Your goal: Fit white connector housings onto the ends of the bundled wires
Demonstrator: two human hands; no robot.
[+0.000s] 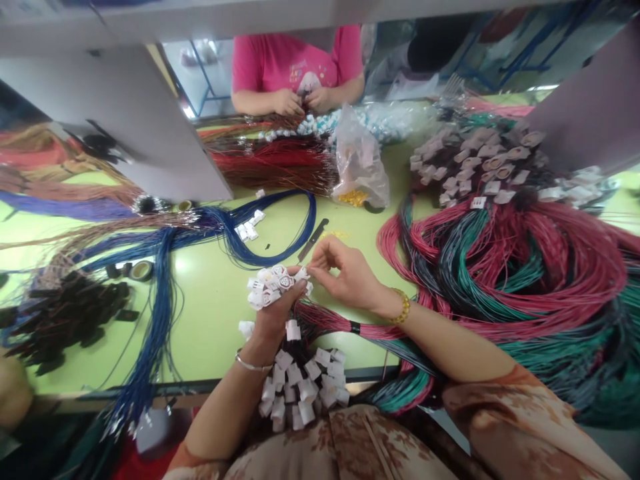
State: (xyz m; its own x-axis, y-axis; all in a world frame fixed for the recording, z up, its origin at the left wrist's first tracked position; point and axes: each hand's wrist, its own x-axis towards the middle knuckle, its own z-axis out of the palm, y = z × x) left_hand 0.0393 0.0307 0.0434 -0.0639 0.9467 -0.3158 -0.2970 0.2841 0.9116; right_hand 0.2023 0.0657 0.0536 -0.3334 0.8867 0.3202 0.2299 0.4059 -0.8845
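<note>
My left hand is closed around a bunch of white plastic connectors on wire ends, held above the green table. My right hand pinches at the right side of that bunch with thumb and fingertips. A bundle of red and dark wires runs from the bunch under my right wrist. More white connectors hang in a cluster near my lap.
A large coil of red, green and dark wires fills the right. Blue wires loop at the left. A clear plastic bag and a dark tool lie beyond my hands. A person in pink works opposite.
</note>
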